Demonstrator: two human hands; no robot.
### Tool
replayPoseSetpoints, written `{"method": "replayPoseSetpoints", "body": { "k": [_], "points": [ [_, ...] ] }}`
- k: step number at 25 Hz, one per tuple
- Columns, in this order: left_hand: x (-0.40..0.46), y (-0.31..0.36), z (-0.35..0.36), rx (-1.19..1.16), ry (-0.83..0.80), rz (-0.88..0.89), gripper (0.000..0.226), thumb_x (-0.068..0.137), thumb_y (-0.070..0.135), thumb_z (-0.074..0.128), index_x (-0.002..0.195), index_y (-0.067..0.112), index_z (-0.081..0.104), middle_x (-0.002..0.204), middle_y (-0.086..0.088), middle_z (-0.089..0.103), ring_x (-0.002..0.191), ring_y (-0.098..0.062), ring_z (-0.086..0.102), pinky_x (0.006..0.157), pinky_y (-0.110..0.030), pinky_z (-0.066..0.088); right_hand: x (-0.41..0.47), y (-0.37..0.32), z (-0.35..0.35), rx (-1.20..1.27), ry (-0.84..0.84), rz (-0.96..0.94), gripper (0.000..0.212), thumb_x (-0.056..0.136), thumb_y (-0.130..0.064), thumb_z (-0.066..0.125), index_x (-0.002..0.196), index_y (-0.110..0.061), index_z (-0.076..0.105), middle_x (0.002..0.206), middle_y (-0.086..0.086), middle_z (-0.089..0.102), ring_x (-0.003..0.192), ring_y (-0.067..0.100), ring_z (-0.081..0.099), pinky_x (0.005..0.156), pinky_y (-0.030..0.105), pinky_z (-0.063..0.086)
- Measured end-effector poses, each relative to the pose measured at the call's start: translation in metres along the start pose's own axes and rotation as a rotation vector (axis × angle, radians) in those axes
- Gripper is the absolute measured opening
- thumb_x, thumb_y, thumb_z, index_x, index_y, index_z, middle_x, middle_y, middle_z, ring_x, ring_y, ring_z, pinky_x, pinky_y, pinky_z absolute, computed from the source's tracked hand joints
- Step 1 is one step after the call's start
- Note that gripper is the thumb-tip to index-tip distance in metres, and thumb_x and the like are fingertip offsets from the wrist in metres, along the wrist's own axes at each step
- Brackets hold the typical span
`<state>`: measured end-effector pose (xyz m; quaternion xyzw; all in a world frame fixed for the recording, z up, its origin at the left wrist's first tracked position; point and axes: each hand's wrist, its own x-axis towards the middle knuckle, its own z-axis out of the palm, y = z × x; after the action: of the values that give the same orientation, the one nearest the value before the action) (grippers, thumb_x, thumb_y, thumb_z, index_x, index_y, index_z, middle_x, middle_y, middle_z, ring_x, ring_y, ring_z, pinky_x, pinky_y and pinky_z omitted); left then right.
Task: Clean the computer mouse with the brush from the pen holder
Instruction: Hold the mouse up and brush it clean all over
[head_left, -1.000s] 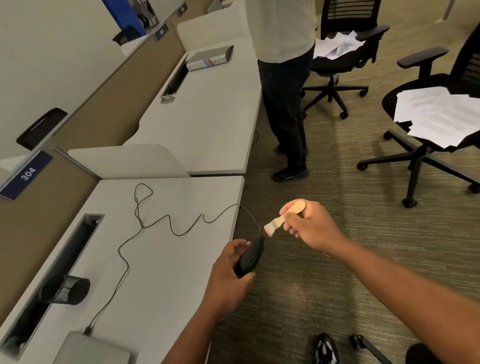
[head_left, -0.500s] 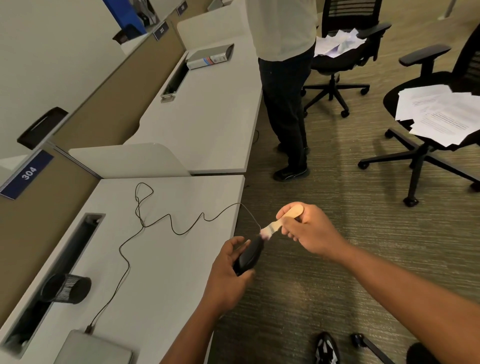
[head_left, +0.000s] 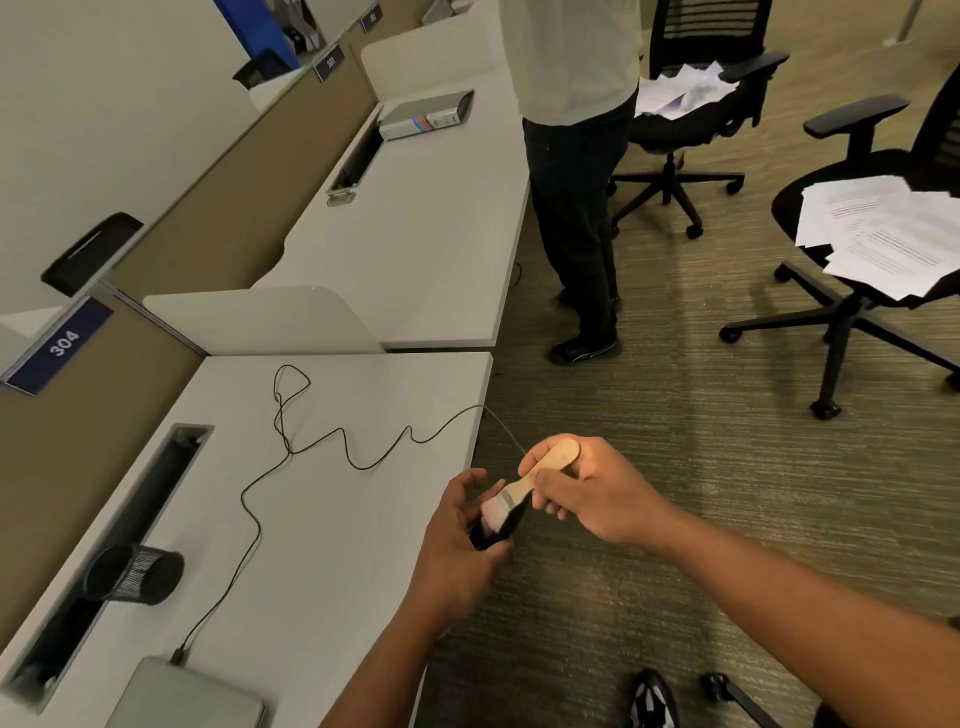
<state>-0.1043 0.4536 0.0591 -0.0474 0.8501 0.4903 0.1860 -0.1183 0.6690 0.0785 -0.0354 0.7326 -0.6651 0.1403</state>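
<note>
Head view: our left hand (head_left: 457, 540) gripped the black mouse (head_left: 511, 522); our right hand (head_left: 587, 493) held the wooden brush (head_left: 540, 473), bristles touching it.

Black computer mouse (head_left: 511, 522) — gripped on edge, off the desk's 3 o'clock side; the wooden-handled brush (head_left: 524, 486) lies bristles-down across it — black mesh pen holder (head_left: 136, 573) at 9 o'clock.

Warm, dim indoor light gives a yellowish cast. Soft shadows spread under the office chairs (head_left: 852, 291) on the carpet (head_left: 675, 467). Wide-angle bending curves the desk (head_left: 311, 519) edges; the brush (head_left: 511, 501) bristles blur slightly.
</note>
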Motion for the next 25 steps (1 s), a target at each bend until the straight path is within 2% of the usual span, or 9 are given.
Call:
{"method": "replayPoseSetpoints", "body": {
  "k": [4,6,8,10,12,14,16,19,25],
  "points": [
    [-0.004,-0.002,0.000,0.020,-0.022,-0.016,0.086,0.082,0.007,0.089,0.127,0.061,0.040,0.119,0.042,0.054,0.119,-0.005,0.059,0.107,-0.033,0.053,0.006,-0.001,-0.019,-0.091,0.110,0.009,0.015,0.096,-0.013,0.062,0.095,-0.023,0.073,0.076,0.002,0.077,0.066,0.011,0.068,0.065,0.037,0.058],
    [-0.006,-0.003,0.000,0.017,-0.033,-0.016,0.085,0.083,0.008,0.088,0.128,0.061,0.040,0.119,0.043,0.054,0.114,-0.004,0.061,0.104,-0.029,0.055,0.009,0.001,-0.026,-0.150,0.155,0.018,0.016,0.096,-0.013,0.061,0.094,-0.023,0.072,0.075,0.004,0.077,0.065,0.018,0.068,0.065,0.046,0.059],
    [-0.007,-0.002,0.000,-0.005,-0.038,-0.009,0.086,0.082,0.008,0.088,0.128,0.063,0.040,0.119,0.042,0.055,0.109,-0.003,0.066,0.093,-0.022,0.060,0.011,0.006,-0.030,-0.240,0.187,0.017,0.017,0.096,-0.012,0.059,0.093,-0.024,0.071,0.075,0.007,0.076,0.065,0.028,0.068,0.063,0.053,0.056],
    [-0.007,-0.002,-0.001,-0.058,-0.044,-0.012,0.086,0.083,0.010,0.088,0.130,0.064,0.041,0.123,0.035,0.057,0.110,-0.009,0.068,0.084,-0.019,0.062,0.009,0.013,-0.032,-0.247,0.241,0.029,0.017,0.097,-0.012,0.060,0.093,-0.025,0.071,0.076,0.006,0.076,0.066,0.029,0.068,0.063,0.055,0.056],
    [-0.008,-0.004,-0.004,-0.161,-0.037,-0.048,0.083,0.086,0.012,0.086,0.133,0.064,0.043,0.129,0.024,0.060,0.115,-0.018,0.069,0.083,-0.024,0.064,0.006,0.020,-0.031,-0.152,0.292,0.063,0.016,0.097,-0.012,0.061,0.095,-0.024,0.071,0.077,0.006,0.076,0.067,0.022,0.068,0.065,0.051,0.059],
    [-0.009,-0.004,-0.005,-0.341,-0.041,-0.101,0.075,0.091,0.010,0.082,0.137,0.059,0.048,0.136,0.010,0.060,0.119,-0.026,0.067,0.081,-0.031,0.065,0.002,0.026,-0.029,-0.059,0.310,0.097,0.016,0.097,-0.012,0.062,0.096,-0.024,0.073,0.077,0.004,0.077,0.068,0.014,0.069,0.065,0.039,0.060],
    [-0.007,-0.004,-0.005,-0.584,-0.061,-0.173,0.068,0.093,0.003,0.075,0.141,0.047,0.055,0.142,-0.004,0.056,0.123,-0.034,0.065,0.081,-0.038,0.065,-0.001,0.029,-0.027,0.041,0.305,0.116,0.015,0.097,-0.012,0.063,0.098,-0.023,0.073,0.078,0.003,0.077,0.070,0.012,0.069,0.065,0.029,0.059],
    [-0.003,0.004,-0.007,-0.907,-0.084,-0.293,0.065,0.084,-0.002,0.073,0.141,0.026,0.062,0.147,-0.018,0.050,0.128,-0.049,0.060,0.078,-0.046,0.065,-0.003,0.028,-0.026,0.134,0.277,0.114,0.014,0.097,-0.011,0.063,0.100,-0.020,0.074,0.079,0.005,0.078,0.071,0.013,0.069,0.066,0.028,0.058],
    [-0.006,0.023,-0.007,-1.096,0.019,-0.460,0.056,0.085,0.012,0.073,0.139,0.012,0.058,0.139,-0.025,0.056,0.117,-0.043,0.064,0.065,-0.044,0.067,-0.008,0.023,-0.025,0.284,0.181,0.077,0.015,0.094,-0.006,0.068,0.102,-0.017,0.075,0.085,0.010,0.077,0.074,0.015,0.068,0.065,0.026,0.057]
  ]
}}
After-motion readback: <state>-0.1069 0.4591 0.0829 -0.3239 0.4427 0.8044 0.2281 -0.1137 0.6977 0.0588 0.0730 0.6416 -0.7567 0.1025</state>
